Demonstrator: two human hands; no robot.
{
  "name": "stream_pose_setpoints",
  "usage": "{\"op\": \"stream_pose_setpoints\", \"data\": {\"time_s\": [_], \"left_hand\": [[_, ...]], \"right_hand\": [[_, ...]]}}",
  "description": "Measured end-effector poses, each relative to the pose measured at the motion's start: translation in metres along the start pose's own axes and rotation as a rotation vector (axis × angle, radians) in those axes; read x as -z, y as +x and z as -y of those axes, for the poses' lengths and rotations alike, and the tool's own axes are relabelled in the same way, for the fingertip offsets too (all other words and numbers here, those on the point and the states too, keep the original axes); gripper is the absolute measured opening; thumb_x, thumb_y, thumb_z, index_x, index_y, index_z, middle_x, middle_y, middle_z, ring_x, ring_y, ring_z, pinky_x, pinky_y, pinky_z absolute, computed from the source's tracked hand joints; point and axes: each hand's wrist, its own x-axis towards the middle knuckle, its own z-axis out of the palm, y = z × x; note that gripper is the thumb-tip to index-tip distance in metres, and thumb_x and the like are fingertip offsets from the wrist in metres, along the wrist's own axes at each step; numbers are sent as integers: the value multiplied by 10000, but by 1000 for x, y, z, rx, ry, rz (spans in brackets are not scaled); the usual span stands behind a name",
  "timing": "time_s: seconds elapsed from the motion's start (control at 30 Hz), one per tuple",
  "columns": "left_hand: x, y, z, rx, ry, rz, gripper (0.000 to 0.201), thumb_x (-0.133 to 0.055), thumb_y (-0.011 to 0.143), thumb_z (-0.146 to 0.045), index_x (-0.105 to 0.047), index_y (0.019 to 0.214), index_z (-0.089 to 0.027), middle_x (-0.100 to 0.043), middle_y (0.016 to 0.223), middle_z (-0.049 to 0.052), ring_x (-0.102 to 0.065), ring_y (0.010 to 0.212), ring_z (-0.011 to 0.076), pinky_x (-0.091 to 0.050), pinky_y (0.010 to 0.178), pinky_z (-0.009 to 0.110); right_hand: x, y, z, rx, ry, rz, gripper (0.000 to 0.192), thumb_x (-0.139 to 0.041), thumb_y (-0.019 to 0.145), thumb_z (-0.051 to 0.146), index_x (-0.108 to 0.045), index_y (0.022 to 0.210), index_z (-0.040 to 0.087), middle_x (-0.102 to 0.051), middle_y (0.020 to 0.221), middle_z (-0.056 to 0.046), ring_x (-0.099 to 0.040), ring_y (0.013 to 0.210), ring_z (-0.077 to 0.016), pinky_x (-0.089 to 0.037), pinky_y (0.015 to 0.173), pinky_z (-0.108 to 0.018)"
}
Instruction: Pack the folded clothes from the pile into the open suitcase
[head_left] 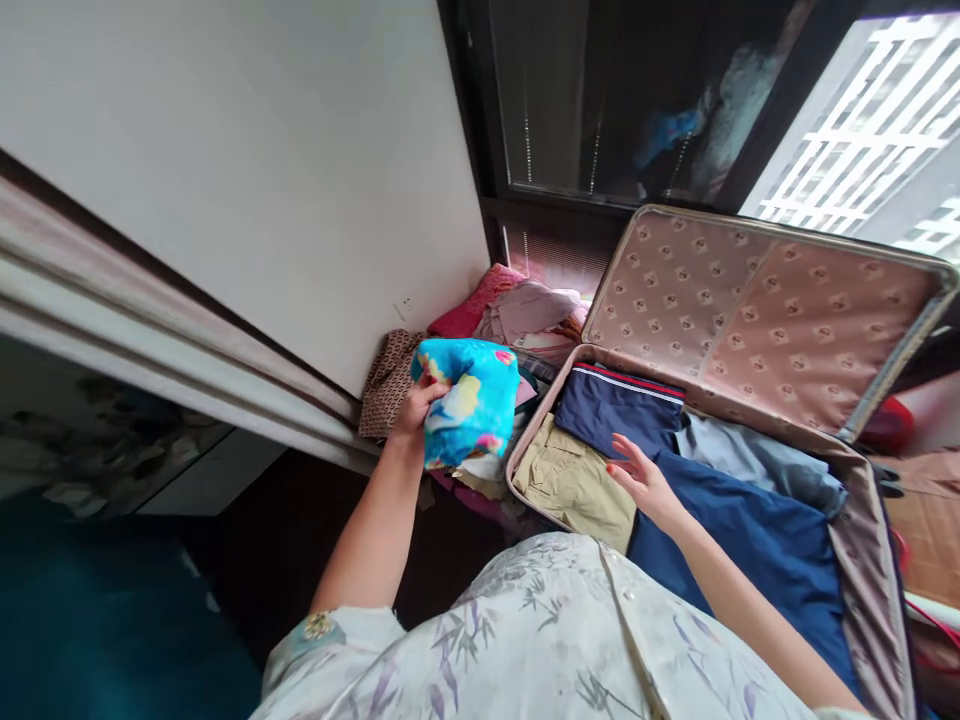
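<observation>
Cloth (487,385) is grasped in your left hand (415,404), left of the suitcase (679,300); your right hand (646,484) hovers empty above the clothes (619,410). You seem mid-handling; the next move calls for preserving its folds.

blue cloth (484,405) | pink and yellow floral print | folded, bulky | held up beside open suitcase (757,320)

White wall (255,150) meeting dark-framed window (562,70)

An outlet (404,308) is sitting near the wall's lower right corner. Beaded cords (528,150) are hanging towards the window's lower edge, while a pale building (862,150) is showing beyond its right side.
</observation>
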Motion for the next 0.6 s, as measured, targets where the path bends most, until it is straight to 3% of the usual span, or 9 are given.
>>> {"op": "stream_pose_setpoints", "data": {"time_s": [0.07,0.17,0.27,0.37,0.43,0.5,0.6], "left_hand": [[-15,-21,2,63,36,182,368,-788,647,-159,-695,1003,-174,-748,841,22,-724,754,209,-597,699,301],[-52,-50,31,216,52,487,507,-820,632,-216,-706,1126,-205,-771,928,44,-748,926,298,-602,824,377],[-101,-74,81,489,55,722,678,-846,584,-216,-676,1240,-216,-778,977,55,-749,959,319,-585,881,416],[-143,-91,130,721,65,820,683,-853,547,-209,-677,1207,-207,-773,936,49,-750,867,273,-584,817,373],[-165,-101,153,780,60,833,664,-854,546,-194,-673,1185,-207,-769,950,43,-743,866,250,-579,809,347],[-186,-110,168,789,37,846,698,-856,557,-166,-652,1222,-219,-766,995,41,-738,891,239,-575,831,344],[-226,-128,194,827,-15,888,787,-854,577,-126,-599,1311,-248,-757,1035,40,-737,904,230,-571,867,359]], "right_hand": [[-13,-2,22,-135,324,141,894,-714,793,730,-435,1511,277,-544,1506,-168,-658,1217,-291,-522,1054,-495],[-19,0,43,-238,767,317,950,-567,786,879,-463,1461,219,-655,1369,-191,-682,1202,-331,-500,1064,-581],[-4,8,44,-164,999,240,870,-511,824,862,-542,1363,180,-711,1290,-183,-667,1238,-346,-494,1081,-597],[28,8,28,-202,1004,54,563,-678,846,553,-604,1246,165,-774,1144,-146,-710,1168,-330,-531,1068,-557],[56,0,16,-265,935,-11,439,-725,786,321,-631,1178,148,-796,1044,-130,-749,1073,-324,-561,1037,-541],[88,-12,11,-237,868,-62,436,-729,733,215,-648,1155,138,-802,1012,-120,-767,1008,-316,-585,1010,-524],[144,-35,10,-67,752,-168,539,-784,689,192,-658,1212,152,-793,1105,-109,-763,1021,-299,-598,996,-477]]}}
